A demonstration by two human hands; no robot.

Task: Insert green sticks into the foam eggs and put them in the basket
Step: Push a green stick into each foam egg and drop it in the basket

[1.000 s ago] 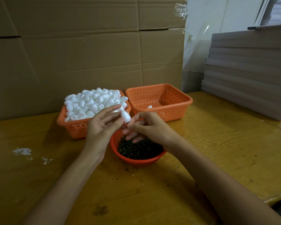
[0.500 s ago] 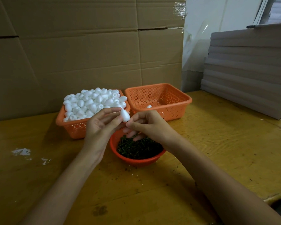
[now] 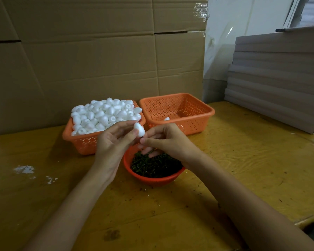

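Three containers on the surface (image 3: 243, 160); reference is the red bowl (image 3: 152, 180).

- Red bowl: filled with loose green sticks (image 3: 156, 165); a few bits lie scattered just in front of it.
- Heaped basket (image 3: 76, 142), orange, behind-left of the bowl: white foam eggs (image 3: 105, 113) piled above its rim.
- Second basket (image 3: 194, 124), orange, behind-right of the bowl: one lone egg (image 3: 166, 119) shows at its near wall.

Above the bowl's far rim, my left hand (image 3: 112, 142) pinches a single foam egg (image 3: 139, 129) between thumb and fingertips. My right hand (image 3: 169, 140) is over the bowl, thumb and forefinger drawn together at the egg's lower end, the other fingers curled above the sticks. I cannot tell whether a stick sits between those fingertips.

Versus one second ago: containers and contents unchanged. The egg is at the same spot over the bowl. My right thumb tip now sits slightly lower, under the egg rather than beside it.
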